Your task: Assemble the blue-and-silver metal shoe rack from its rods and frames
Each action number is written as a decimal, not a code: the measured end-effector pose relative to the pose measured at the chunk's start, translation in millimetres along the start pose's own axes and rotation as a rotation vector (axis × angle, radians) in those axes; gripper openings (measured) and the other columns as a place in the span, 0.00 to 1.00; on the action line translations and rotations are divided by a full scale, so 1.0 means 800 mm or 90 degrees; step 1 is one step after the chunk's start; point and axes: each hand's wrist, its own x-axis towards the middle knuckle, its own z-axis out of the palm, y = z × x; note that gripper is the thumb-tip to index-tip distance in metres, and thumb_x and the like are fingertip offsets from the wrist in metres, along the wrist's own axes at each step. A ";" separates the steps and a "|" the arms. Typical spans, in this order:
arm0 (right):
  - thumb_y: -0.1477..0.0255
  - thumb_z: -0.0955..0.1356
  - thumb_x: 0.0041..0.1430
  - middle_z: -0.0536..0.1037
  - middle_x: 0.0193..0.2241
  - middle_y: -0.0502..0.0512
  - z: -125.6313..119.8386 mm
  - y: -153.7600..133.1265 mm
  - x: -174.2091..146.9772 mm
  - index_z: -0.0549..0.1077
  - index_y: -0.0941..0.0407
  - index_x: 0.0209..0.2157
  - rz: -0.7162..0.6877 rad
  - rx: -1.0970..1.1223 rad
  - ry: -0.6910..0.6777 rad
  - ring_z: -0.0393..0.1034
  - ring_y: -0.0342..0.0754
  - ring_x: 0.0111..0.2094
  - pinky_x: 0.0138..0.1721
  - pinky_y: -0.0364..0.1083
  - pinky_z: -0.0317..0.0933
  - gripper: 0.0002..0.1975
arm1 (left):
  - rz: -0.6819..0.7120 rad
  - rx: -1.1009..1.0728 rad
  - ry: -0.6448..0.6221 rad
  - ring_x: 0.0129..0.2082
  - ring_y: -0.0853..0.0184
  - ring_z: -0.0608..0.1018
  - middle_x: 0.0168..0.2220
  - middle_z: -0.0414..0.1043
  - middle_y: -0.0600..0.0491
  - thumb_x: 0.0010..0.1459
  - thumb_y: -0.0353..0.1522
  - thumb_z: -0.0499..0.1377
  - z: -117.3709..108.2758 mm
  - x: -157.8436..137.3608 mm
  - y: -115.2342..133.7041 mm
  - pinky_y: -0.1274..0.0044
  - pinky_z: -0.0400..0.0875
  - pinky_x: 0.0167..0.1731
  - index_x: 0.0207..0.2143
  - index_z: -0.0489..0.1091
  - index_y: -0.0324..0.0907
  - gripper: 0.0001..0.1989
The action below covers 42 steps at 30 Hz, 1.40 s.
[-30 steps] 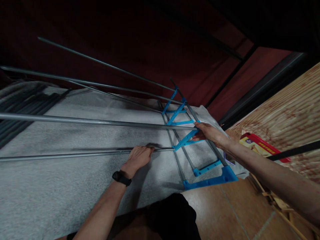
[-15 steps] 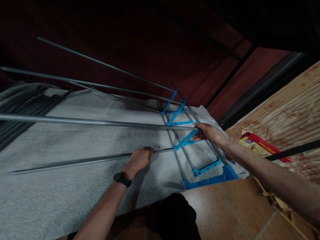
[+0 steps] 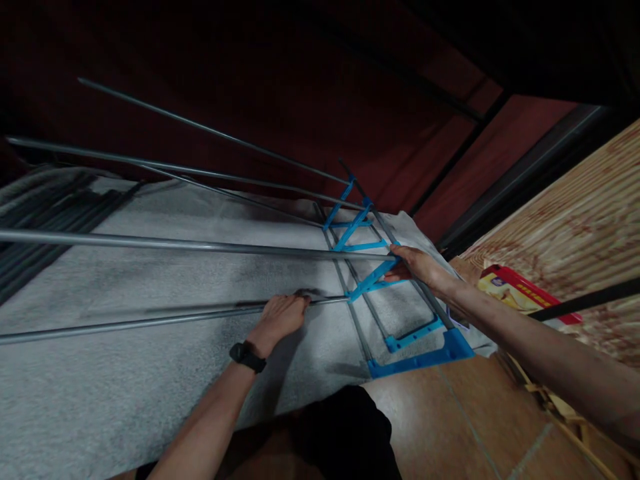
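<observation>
A frame of grey metal tubes and blue plastic brackets lies on its side on a pale grey cloth. My left hand (image 3: 285, 317), with a black band on its wrist, is closed around the lowest metal tube (image 3: 150, 323), whose near end meets a blue bracket. My right hand (image 3: 413, 265) grips the blue connector (image 3: 379, 275) at the frame's upright, where another long tube (image 3: 200, 247) joins; its fingers are partly hidden behind that part. More tubes (image 3: 215, 171) reach leftward from the brackets (image 3: 355, 227) farther back. Two blue end pieces (image 3: 420, 362) face my knee.
Several dark tubes (image 3: 60, 213) lie together on the cloth (image 3: 165, 393) at the left. A dark red curtain (image 3: 250, 87) hangs behind. To the right are a red and yellow box (image 3: 520, 290), a wood-patterned surface (image 3: 565, 213) and the tiled floor (image 3: 450, 420).
The lowest tube in my left hand has swung slightly, its far end rising and passing out of view at the left edge. My right hand stays at the connector.
</observation>
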 end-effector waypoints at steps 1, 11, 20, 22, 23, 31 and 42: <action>0.70 0.63 0.67 0.75 0.22 0.52 0.000 0.000 0.000 0.69 0.59 0.35 0.003 0.003 0.000 0.74 0.46 0.23 0.29 0.46 0.76 0.08 | -0.001 -0.001 0.001 0.39 0.58 0.81 0.38 0.81 0.47 0.64 0.27 0.46 0.001 0.001 -0.001 0.71 0.70 0.41 0.46 0.75 0.46 0.19; 0.70 0.62 0.68 0.74 0.22 0.52 0.006 -0.008 -0.008 0.69 0.59 0.35 0.010 0.002 -0.011 0.74 0.45 0.22 0.29 0.45 0.75 0.09 | -0.012 -0.040 0.011 0.39 0.58 0.81 0.39 0.80 0.45 0.68 0.34 0.44 0.014 0.001 -0.006 0.70 0.70 0.41 0.47 0.76 0.46 0.20; 0.66 0.62 0.68 0.72 0.18 0.50 -0.006 0.002 -0.001 0.68 0.59 0.38 0.036 -0.014 0.017 0.74 0.47 0.21 0.28 0.46 0.74 0.10 | 0.021 -0.014 0.129 0.52 0.58 0.75 0.55 0.72 0.47 0.64 0.32 0.54 0.030 -0.030 -0.011 0.66 0.62 0.55 0.60 0.65 0.48 0.22; 0.66 0.62 0.68 0.74 0.19 0.51 -0.004 0.002 -0.001 0.67 0.58 0.37 0.029 -0.020 0.016 0.75 0.47 0.21 0.27 0.45 0.74 0.10 | 0.025 0.021 0.156 0.52 0.57 0.74 0.54 0.72 0.46 0.63 0.31 0.54 0.028 -0.041 -0.012 0.64 0.61 0.56 0.62 0.63 0.46 0.24; 0.66 0.63 0.68 0.74 0.20 0.52 -0.003 0.002 0.000 0.67 0.58 0.37 0.028 -0.022 0.013 0.74 0.47 0.21 0.27 0.45 0.74 0.10 | 0.025 0.038 0.172 0.52 0.57 0.73 0.53 0.72 0.46 0.63 0.30 0.54 0.025 -0.047 -0.013 0.63 0.61 0.56 0.62 0.62 0.46 0.24; 0.64 0.64 0.67 0.76 0.21 0.54 -0.004 0.011 0.007 0.68 0.58 0.39 0.042 -0.018 0.019 0.74 0.48 0.21 0.24 0.44 0.73 0.11 | -0.037 0.103 0.215 0.55 0.56 0.69 0.54 0.69 0.46 0.61 0.29 0.56 0.014 -0.101 -0.032 0.60 0.54 0.61 0.65 0.57 0.49 0.29; 0.61 0.67 0.61 0.76 0.24 0.57 0.016 0.004 -0.001 0.69 0.55 0.36 0.039 -0.042 0.015 0.76 0.53 0.26 0.28 0.48 0.73 0.11 | -0.111 0.068 0.217 0.56 0.57 0.69 0.57 0.67 0.45 0.63 0.36 0.58 0.018 -0.156 -0.062 0.61 0.57 0.60 0.63 0.59 0.47 0.27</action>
